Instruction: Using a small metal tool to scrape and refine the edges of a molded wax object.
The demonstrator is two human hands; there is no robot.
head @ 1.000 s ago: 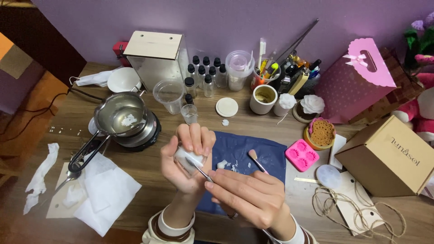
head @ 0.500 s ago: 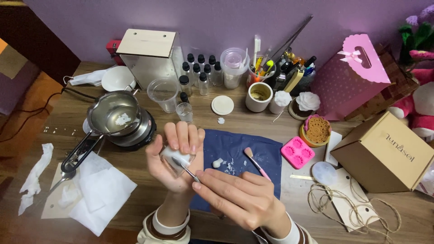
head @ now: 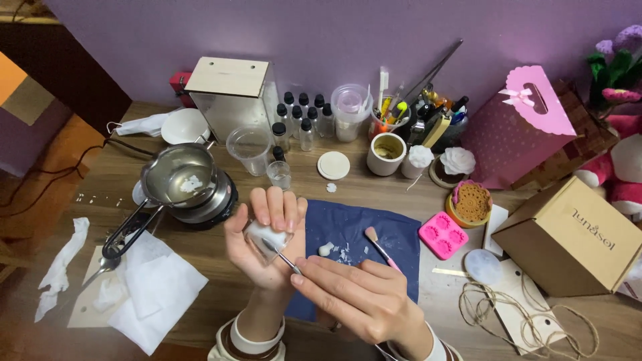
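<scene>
Little has changed over the last second: the left hand [head: 264, 234] still cups the small clear glass [head: 266, 239] above the near edge of the table [head: 348, 187], tilted with its mouth toward the right, and the right hand [head: 361, 297] still pinches the thin metal tool [head: 282, 256] with its tip inside the glass; the pair has only drifted slightly over the blue mat [head: 374, 244], so the scraping looks to be mid-course rather than finished. Both hands are closed, the left wrapped round the glass, the right clamped on the tool, and they sit close together. The glass is smooth and see-through, with whitish waxy residue on its wall. White crumbs [head: 338, 252] lie on the soft, dark cloth mat, beside a small brush [head: 380, 246] with a pink handle. To the left a shiny steel pot [head: 180, 177] sits on a round black heater, with a pale lump at its bottom. Crumpled white tissues [head: 157, 294] lie near it. A pink silicone mould [head: 443, 235] with flower-shaped hollows lies right of the mat, and coarse twine [head: 528, 314] loops beyond.
</scene>
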